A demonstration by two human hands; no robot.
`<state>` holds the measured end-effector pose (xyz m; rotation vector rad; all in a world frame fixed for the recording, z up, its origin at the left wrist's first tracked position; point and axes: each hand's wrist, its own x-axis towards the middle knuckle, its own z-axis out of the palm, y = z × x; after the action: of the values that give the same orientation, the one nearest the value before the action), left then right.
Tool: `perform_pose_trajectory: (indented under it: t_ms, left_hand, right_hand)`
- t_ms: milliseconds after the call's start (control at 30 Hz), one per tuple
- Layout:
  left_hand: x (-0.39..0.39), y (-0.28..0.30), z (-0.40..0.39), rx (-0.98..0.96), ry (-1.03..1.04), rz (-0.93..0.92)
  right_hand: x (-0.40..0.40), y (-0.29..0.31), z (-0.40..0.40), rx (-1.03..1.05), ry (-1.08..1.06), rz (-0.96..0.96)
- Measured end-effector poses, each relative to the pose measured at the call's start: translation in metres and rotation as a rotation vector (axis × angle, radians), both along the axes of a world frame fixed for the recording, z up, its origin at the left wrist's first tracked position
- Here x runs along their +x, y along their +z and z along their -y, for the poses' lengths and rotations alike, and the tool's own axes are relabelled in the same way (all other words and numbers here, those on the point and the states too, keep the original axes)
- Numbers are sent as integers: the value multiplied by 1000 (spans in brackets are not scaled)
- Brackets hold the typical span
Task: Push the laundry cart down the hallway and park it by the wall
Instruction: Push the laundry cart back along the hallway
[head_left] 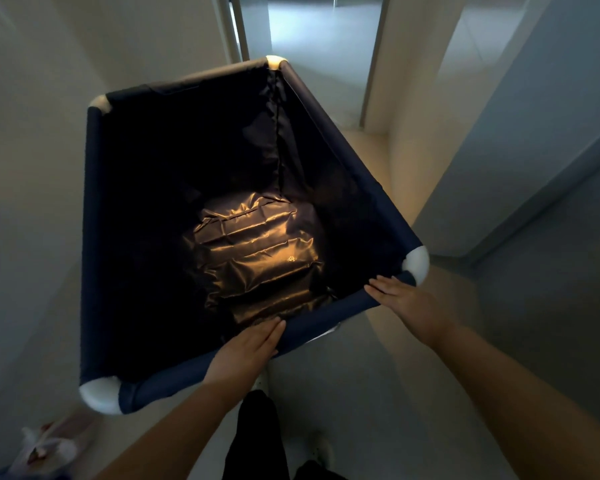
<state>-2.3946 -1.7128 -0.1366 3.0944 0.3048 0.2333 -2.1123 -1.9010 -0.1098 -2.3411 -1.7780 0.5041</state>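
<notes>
Two hands, the left hand [248,351] and right hand [407,301], are laid flat and unclenched on the near rim of the laundry cart [94,237], seen mid-hallway, with parking by the wall [32,81] judged not yet done.

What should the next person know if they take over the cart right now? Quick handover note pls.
Left hand: fingers flat on the laundry cart's near rim, not wrapped around it.
Right hand: flat on the same rim, close to the white corner cap.
Laundry cart: no laundry visible inside, only the dark liner; it sits skewed in the hallway, its left side near the left wall.
Done: both hands placed on the rim.
Left: push toward the doorway ahead, then park by the wall. Mind the right-hand wall corner.
</notes>
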Motion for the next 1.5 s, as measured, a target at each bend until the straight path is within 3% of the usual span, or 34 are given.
perform_pose_trajectory:
  t_ms: [233, 500, 1067, 1367, 1500]
  left_hand:
    - [28, -5, 24, -128, 163, -73]
    - [74, -8, -4, -162, 231, -53]
    - [183, 2, -161, -117, 266, 26]
    - [215, 0, -265, -135, 377, -67]
    - [235, -2, -321, -145, 382, -18]
  right_hand:
    - [31, -3, 5, -7, -8, -29]
    - [84, -1, -43, -40, 3, -24]
    - [189, 15, -241, -245, 87, 93]
    - [225, 14, -344, -144, 134, 142]
    - [244, 15, -400, -145, 135, 135]
